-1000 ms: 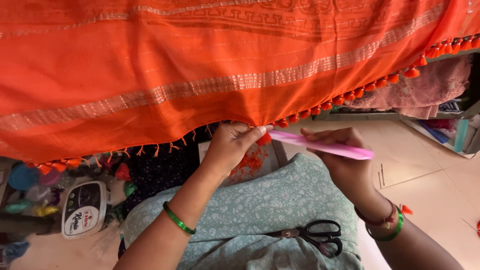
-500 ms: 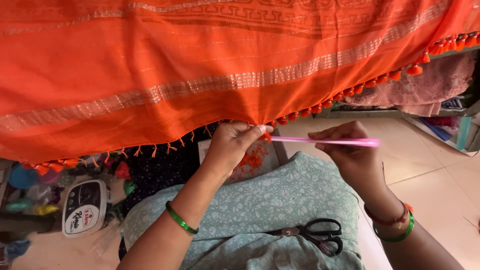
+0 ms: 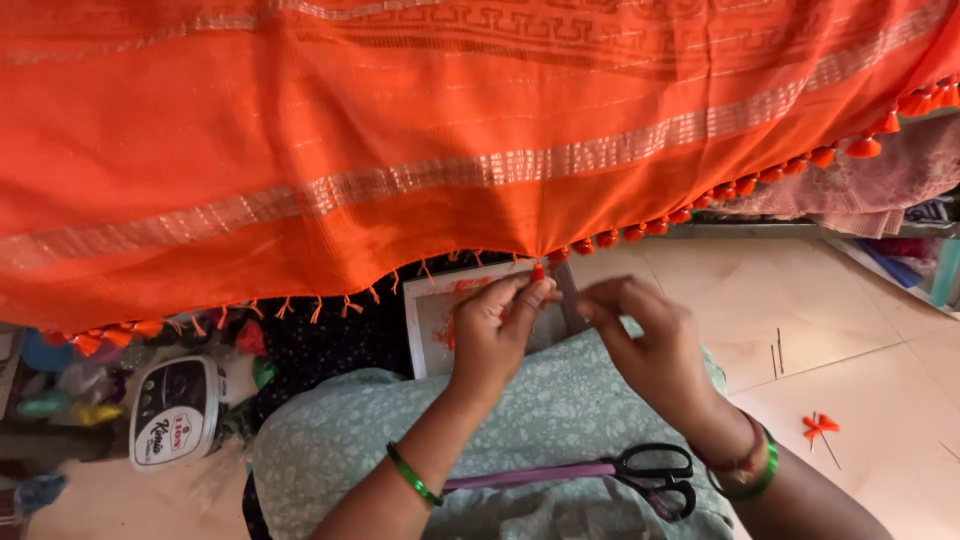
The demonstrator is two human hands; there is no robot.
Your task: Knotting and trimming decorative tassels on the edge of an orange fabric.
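Orange tassel [image 3: 538,271] pinched by left hand [image 3: 497,335] fingers; right hand [image 3: 648,345] fingers' hold unclear.

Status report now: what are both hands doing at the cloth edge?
Left hand pinching small orange tassel at orange cloth hem. Right hand beside it, fingers curled, contents unclear. Scissors on lap, clear.

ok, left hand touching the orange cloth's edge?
Touching. The head view shows the left hand pinching a small orange tassel at the cloth hem, with no gap visible between fingers and tassel.
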